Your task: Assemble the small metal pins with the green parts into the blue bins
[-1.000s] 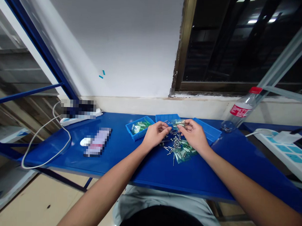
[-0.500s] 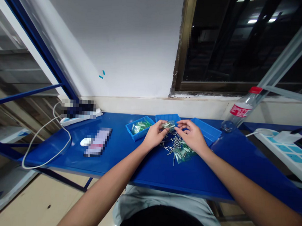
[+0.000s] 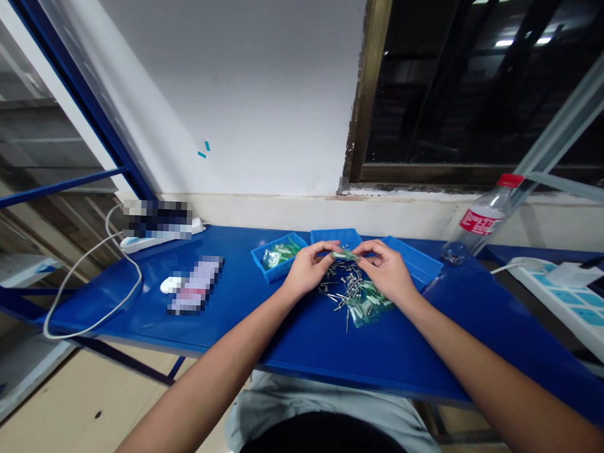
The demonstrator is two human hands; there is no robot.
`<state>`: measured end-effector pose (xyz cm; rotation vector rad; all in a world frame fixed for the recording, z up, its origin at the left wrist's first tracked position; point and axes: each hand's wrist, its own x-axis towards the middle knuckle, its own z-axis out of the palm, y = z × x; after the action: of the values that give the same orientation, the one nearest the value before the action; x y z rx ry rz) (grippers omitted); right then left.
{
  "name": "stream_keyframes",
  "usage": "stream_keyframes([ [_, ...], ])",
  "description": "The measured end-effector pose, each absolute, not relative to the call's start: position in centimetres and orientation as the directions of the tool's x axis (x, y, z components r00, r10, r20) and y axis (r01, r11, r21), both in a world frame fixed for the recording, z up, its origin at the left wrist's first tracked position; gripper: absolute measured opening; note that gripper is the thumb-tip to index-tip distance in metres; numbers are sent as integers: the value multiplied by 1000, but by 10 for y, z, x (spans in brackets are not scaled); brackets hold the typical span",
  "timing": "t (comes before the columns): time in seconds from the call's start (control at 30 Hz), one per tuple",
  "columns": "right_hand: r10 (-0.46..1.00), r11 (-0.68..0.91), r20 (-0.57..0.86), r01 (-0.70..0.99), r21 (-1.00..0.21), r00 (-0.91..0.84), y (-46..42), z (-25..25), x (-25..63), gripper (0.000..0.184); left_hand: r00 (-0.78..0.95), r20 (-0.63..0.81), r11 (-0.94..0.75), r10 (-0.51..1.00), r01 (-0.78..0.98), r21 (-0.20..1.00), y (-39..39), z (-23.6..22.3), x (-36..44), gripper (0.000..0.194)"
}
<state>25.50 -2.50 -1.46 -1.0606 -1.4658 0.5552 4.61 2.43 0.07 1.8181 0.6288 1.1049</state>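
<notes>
Between my two hands is a small clear plastic bag point(image 3: 346, 254) with pale pieces inside, held above the table. My left hand point(image 3: 307, 268) pinches its left end between thumb and fingers. My right hand point(image 3: 386, 270) has closed on its right end in the same way. Below them lies a loose pile of metal screws or pins point(image 3: 346, 288). Several greenish clear bags point(image 3: 366, 309) lie against the pile, partly under my right hand. The exact kind of the small parts is too fine to make out.
Filled with greenish bags, a blue bin point(image 3: 275, 269) stands left of my hands. Two more blue bins, a middle one point(image 3: 335, 236) and a right one point(image 3: 415, 261), stand behind. A bottle point(image 3: 482, 218), power strip point(image 3: 559, 298) and phone-like object point(image 3: 196, 285) are also around.
The small bag has been tilted and flattened between my fingers, so less of its face shows. My right fingers have closed in on its right end.
</notes>
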Motion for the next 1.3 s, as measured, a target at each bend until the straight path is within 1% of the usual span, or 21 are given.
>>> stream_keyframes([
  [0.1, 809, 505, 572, 337, -794, 134, -25, -14, 257, 9, 480, 408, -476, 776, 22, 879, 25, 0, 44, 17],
  [0.27, 798, 499, 584, 380, -779, 149, -25, -14, 257, 10, 498, 285, -379, 819, 95, 921, 23, 2, 45, 28],
  [0.37, 801, 501, 583, 381, -777, 137, -24, -16, 257, 13, 460, 301, -380, 835, 86, 921, 19, 8, 45, 25],
  [0.43, 807, 493, 574, 376, -785, 140, -23, -18, 257, 15, 424, 343, -416, 838, 91, 905, 17, 11, 43, 22],
  [0.5, 818, 481, 558, 365, -797, 142, -22, -19, 257, 16, 386, 413, -498, 825, 149, 854, 17, 15, 41, 20],
  [0.57, 830, 466, 539, 354, -811, 142, -22, -19, 257, 17, 337, 495, -581, 801, 238, 778, 17, 18, 36, 21],
  [0.6, 836, 460, 530, 349, -817, 141, -22, -19, 257, 17, 317, 529, -611, 787, 287, 738, 17, 20, 33, 25],
  [0.7, 848, 449, 516, 348, -823, 124, -24, -17, 256, 17, 299, 609, -671, 735, 453, 587, 20, 27, 22, 48],
  [0.73, 848, 451, 517, 356, -819, 115, -24, -17, 256, 17, 300, 636, -682, 711, 513, 521, 22, 29, 17, 50],
  [0.83, 842, 464, 535, 402, -789, 77, -27, -15, 254, 16, 340, 677, -675, 653, 666, 316, 29, 32, 5, 37],
  [0.9, 837, 473, 545, 443, -762, 45, -29, -14, 253, 16, 360, 643, -628, 676, 738, 246, 34, 30, 0, 33],
  [1.0, 834, 479, 551, 501, -721, -6, -32, -12, 251, 17, 386, 551, -569, 740, 796, 207, 39, 26, -4, 33],
  [1.07, 834, 484, 551, 527, -698, -36, -33, -11, 250, 17, 410, 503, -564, 760, 802, 197, 40, 24, -4, 31],
  [1.2, 837, 488, 542, 554, -675, -76, -34, -10, 250, 18, 409, 483, -554, 774, 807, 205, 37, 25, -2, 29],
  [1.3, 840, 487, 534, 563, -668, -94, -35, -10, 250, 19, 376, 480, -512, 792, 838, 189, 36, 25, -2, 35],
])
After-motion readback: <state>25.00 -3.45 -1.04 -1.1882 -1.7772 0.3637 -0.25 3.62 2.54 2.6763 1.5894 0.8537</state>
